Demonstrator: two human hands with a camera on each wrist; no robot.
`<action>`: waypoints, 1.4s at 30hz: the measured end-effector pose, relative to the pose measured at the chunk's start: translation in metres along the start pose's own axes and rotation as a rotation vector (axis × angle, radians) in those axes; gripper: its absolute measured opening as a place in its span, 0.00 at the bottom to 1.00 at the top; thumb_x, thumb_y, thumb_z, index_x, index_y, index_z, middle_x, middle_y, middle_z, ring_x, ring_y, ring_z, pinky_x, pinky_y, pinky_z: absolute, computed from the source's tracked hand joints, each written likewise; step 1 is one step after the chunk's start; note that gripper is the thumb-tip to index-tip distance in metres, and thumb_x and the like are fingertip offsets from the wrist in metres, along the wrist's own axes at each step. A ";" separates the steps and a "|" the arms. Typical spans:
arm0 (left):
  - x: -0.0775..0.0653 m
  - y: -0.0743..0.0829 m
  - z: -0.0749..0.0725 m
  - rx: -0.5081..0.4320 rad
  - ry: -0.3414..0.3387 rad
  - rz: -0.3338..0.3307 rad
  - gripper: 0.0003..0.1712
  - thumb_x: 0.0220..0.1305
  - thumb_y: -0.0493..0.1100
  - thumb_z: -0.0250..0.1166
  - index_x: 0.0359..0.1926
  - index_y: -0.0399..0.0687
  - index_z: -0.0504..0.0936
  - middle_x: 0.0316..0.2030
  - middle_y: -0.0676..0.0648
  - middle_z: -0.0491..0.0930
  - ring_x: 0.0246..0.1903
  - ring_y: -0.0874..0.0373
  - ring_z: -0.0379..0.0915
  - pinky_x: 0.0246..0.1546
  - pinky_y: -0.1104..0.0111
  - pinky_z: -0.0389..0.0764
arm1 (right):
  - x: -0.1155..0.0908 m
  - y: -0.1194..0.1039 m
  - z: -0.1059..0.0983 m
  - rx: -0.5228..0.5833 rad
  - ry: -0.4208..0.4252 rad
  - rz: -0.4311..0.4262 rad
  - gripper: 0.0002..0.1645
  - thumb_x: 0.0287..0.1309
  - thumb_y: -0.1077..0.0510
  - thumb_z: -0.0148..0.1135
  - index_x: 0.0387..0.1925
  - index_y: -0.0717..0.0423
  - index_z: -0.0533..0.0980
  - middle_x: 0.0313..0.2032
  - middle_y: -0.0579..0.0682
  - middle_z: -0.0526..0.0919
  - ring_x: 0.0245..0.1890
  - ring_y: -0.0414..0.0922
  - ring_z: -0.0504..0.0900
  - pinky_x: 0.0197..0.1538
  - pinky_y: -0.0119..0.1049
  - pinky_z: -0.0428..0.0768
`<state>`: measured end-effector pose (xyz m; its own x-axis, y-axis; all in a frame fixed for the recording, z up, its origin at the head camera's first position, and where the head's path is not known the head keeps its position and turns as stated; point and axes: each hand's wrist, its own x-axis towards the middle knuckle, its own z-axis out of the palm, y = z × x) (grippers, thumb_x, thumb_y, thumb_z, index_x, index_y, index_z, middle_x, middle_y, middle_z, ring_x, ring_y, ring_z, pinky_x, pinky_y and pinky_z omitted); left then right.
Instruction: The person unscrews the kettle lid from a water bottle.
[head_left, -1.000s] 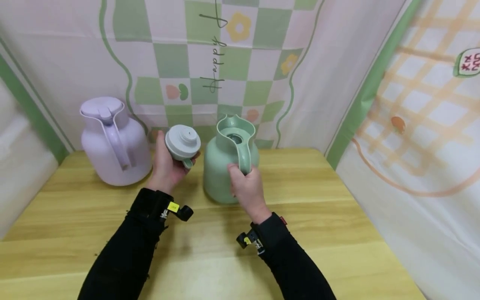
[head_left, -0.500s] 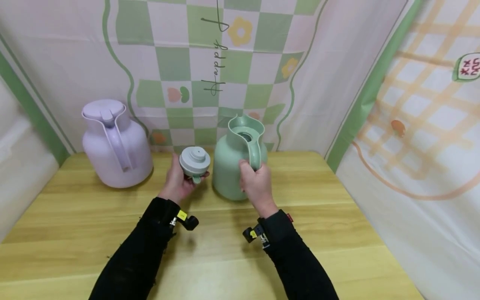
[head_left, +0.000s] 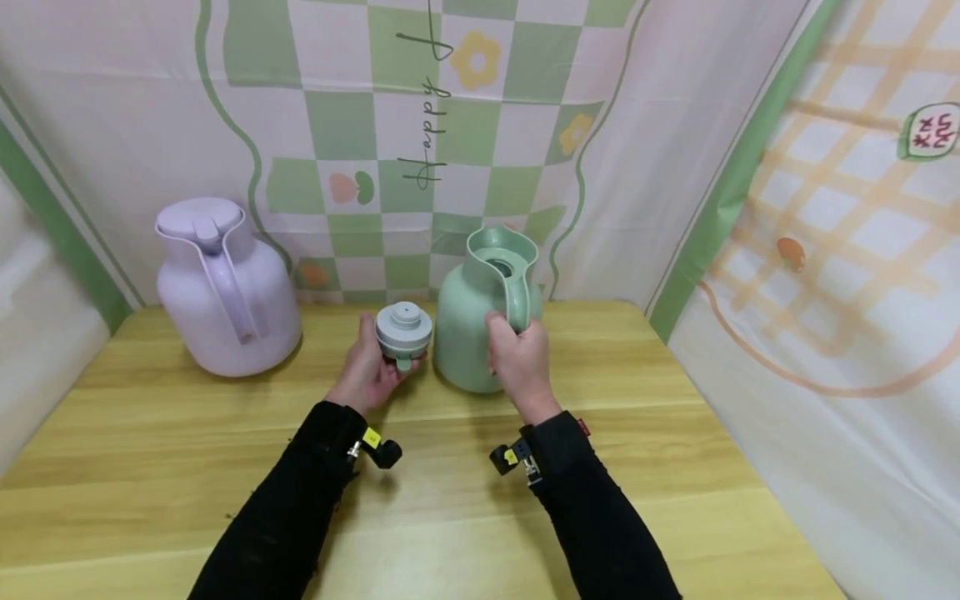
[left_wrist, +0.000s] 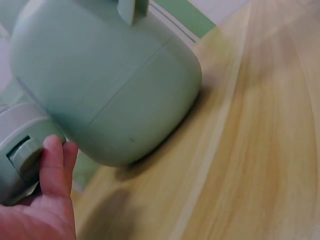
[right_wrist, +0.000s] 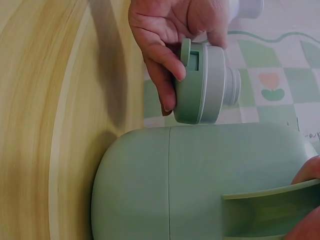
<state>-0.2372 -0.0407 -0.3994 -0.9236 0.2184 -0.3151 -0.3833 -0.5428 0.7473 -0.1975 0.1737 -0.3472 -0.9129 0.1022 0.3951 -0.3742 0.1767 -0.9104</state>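
Observation:
My left hand point(head_left: 367, 372) holds a round lid point(head_left: 403, 333) upside down, its grey stepped underside facing up and its green top facing down. The fingers point(left_wrist: 54, 167) curl under the lid's green rim, near its small lever. Beside it, my right hand point(head_left: 519, 362) grips the handle point(head_left: 517, 302) of a pale green thermos jug point(head_left: 467, 325). The jug's mouth is uncovered and shows a dark round opening point(head_left: 500, 267). The jug's base is at the tabletop; a dark shadow lies under it. Lid and jug sit close together, and I cannot tell whether they touch.
A lilac thermos jug point(head_left: 236, 312) with its lid on stands at the back left of the wooden table point(head_left: 442, 517). Behind the table hangs a patterned cloth point(head_left: 408, 125). Another printed cloth point(head_left: 840, 275) borders the right side.
The green jug has moved to the right and slightly back with my right hand on its handle. My left hand has moved right and lower in view, carrying the lid.

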 end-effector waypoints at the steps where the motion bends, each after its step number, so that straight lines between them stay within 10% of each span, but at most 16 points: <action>1: 0.001 -0.001 0.000 0.007 -0.011 0.004 0.46 0.64 0.77 0.32 0.69 0.55 0.68 0.55 0.37 0.77 0.47 0.48 0.78 0.39 0.69 0.81 | 0.001 0.001 -0.001 -0.001 0.003 0.003 0.30 0.64 0.50 0.52 0.10 0.59 0.59 0.08 0.56 0.63 0.09 0.56 0.65 0.17 0.42 0.68; 6: 0.005 -0.008 -0.003 0.045 -0.087 0.032 0.41 0.66 0.71 0.45 0.73 0.58 0.59 0.59 0.37 0.71 0.48 0.49 0.76 0.41 0.70 0.80 | 0.004 0.003 -0.006 -0.010 0.016 0.009 0.29 0.64 0.50 0.53 0.12 0.59 0.59 0.08 0.56 0.62 0.09 0.55 0.65 0.17 0.42 0.68; 11: 0.006 -0.014 -0.004 0.046 -0.138 0.065 0.47 0.61 0.37 0.66 0.74 0.59 0.50 0.64 0.39 0.60 0.57 0.42 0.70 0.53 0.65 0.77 | 0.007 0.005 -0.011 -0.014 0.033 0.007 0.28 0.64 0.50 0.53 0.12 0.58 0.60 0.08 0.56 0.63 0.10 0.56 0.65 0.17 0.43 0.69; 16: 0.011 -0.021 -0.001 0.040 -0.154 0.118 0.56 0.46 0.14 0.56 0.72 0.57 0.52 0.66 0.40 0.56 0.60 0.40 0.65 0.62 0.53 0.68 | 0.012 0.006 -0.015 -0.012 0.041 0.002 0.28 0.64 0.51 0.53 0.11 0.59 0.60 0.08 0.57 0.63 0.10 0.57 0.66 0.18 0.44 0.70; 42: 0.035 -0.038 0.017 0.245 -0.020 0.097 0.54 0.54 0.20 0.59 0.75 0.53 0.47 0.67 0.35 0.57 0.54 0.37 0.72 0.52 0.59 0.79 | 0.030 0.018 -0.035 0.010 0.058 0.025 0.27 0.62 0.51 0.53 0.11 0.57 0.60 0.07 0.54 0.63 0.11 0.59 0.66 0.18 0.45 0.72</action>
<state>-0.2548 0.0010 -0.4289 -0.9551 0.1925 -0.2250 -0.2811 -0.3504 0.8934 -0.2257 0.2143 -0.3474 -0.9113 0.1629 0.3781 -0.3529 0.1637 -0.9212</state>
